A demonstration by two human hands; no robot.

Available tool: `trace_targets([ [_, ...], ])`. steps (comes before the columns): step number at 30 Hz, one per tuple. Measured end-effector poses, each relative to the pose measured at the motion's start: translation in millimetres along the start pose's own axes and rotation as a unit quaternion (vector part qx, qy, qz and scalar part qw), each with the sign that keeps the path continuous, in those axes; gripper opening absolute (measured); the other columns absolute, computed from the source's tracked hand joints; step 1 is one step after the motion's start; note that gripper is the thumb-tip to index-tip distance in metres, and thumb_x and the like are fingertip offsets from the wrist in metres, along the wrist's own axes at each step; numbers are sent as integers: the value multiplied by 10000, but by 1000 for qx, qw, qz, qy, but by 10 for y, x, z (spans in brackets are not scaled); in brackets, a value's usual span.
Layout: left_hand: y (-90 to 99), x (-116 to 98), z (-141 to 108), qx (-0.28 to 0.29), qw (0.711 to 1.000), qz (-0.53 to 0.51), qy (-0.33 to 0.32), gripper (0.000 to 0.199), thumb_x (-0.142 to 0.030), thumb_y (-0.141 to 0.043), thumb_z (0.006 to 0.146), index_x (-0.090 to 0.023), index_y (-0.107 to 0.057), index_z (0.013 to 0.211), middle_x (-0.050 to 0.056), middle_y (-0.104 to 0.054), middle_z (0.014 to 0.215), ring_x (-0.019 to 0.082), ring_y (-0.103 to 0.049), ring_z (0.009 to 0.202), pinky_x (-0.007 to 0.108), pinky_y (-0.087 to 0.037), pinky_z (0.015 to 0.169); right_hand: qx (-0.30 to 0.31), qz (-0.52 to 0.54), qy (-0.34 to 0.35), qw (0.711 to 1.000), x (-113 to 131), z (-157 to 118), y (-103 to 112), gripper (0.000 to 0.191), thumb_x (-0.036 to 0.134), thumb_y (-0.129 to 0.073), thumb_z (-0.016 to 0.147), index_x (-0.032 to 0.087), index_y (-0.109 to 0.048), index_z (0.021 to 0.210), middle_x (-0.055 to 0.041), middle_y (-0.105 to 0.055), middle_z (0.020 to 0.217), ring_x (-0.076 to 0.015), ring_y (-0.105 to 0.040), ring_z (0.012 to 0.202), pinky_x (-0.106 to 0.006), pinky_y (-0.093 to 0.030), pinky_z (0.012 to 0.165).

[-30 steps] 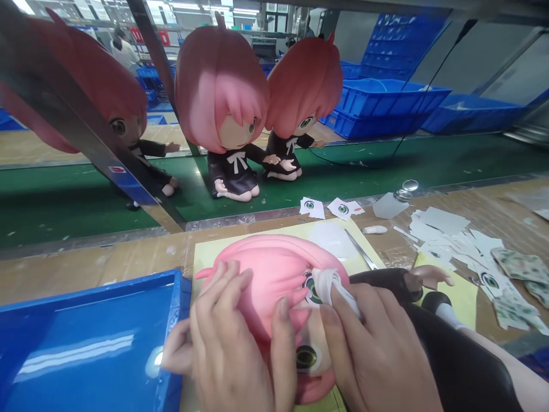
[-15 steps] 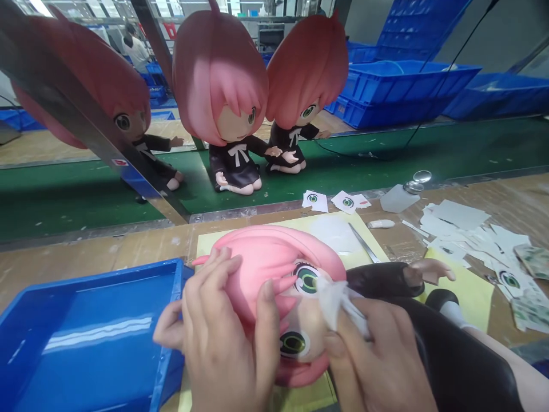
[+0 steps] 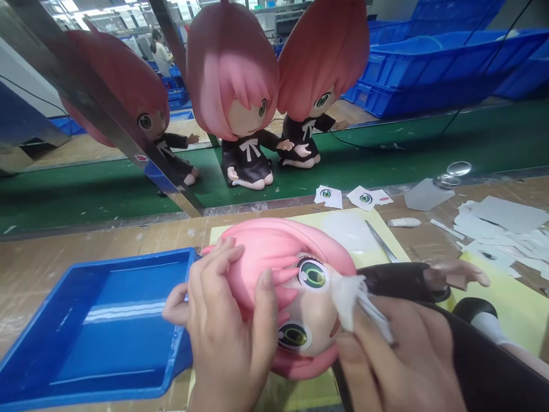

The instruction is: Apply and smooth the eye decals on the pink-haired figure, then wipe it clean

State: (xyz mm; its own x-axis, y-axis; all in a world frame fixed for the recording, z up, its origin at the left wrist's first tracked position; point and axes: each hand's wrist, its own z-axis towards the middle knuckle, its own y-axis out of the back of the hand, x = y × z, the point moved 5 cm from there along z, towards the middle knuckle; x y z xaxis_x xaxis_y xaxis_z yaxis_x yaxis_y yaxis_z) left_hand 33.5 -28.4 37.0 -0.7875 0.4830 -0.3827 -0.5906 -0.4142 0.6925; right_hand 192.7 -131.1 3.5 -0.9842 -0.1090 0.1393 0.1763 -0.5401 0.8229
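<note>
A large pink-haired figure [image 3: 313, 309] in black clothing lies on its back on yellow paper, its head toward the left and both green eyes showing. Spread over its pink hair, my left hand [image 3: 231, 320] presses the head with fingers apart. My right hand [image 3: 394, 349] pinches a crumpled white cloth [image 3: 349, 297] against the face, beside the upper eye and near the mouth. Part of the figure's chin and chest is hidden behind my right hand.
Left lies a blue tray [image 3: 124, 320]. Tweezers [image 3: 381, 240], eye decals [image 3: 329, 195], a bottle [image 3: 429, 194] and paper scraps [image 3: 506, 223] lie behind and right. Similar figures [image 3: 249, 109] kneel on a green surface, by a metal post. Blue crates [image 3: 420, 74] stand behind; a person is far back.
My right hand has moved the white cloth slightly right and down across the face, uncovering the mouth's edge. My left hand stays on the hair. The view has shifted.
</note>
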Motion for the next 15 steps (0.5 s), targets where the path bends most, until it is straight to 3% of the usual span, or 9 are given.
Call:
trace_targets([
  [5,9,7,-17,4,1000,-8,5,271,-342,-504,1021,-170,-532,1229,153,-650,1242,317,-598,1153,451,-253,928,0,-9,30,1000,156,265,-175,684,618,-368,1025,16,-574,1276,-200,-477,1104,-312,-439,913,-444,-383,804],
  [7,18,-1,-14,0,1000,-7,4,274,-344,-513,1019,-166,-531,1227,165,-650,1255,324,-604,1158,455,-254,927,-2,-11,34,999,163,301,-202,732,672,-362,1009,34,-568,1304,-195,-471,1116,-313,-437,918,-444,-376,813],
  [15,15,-8,-12,9,1000,-2,-4,285,-336,-524,1019,-149,-527,1234,183,-650,1259,334,-614,1175,464,-254,925,20,72,38,996,129,248,-215,453,506,-447,1047,164,-590,1307,-131,-486,1137,-280,-456,952,-411,-359,847],
])
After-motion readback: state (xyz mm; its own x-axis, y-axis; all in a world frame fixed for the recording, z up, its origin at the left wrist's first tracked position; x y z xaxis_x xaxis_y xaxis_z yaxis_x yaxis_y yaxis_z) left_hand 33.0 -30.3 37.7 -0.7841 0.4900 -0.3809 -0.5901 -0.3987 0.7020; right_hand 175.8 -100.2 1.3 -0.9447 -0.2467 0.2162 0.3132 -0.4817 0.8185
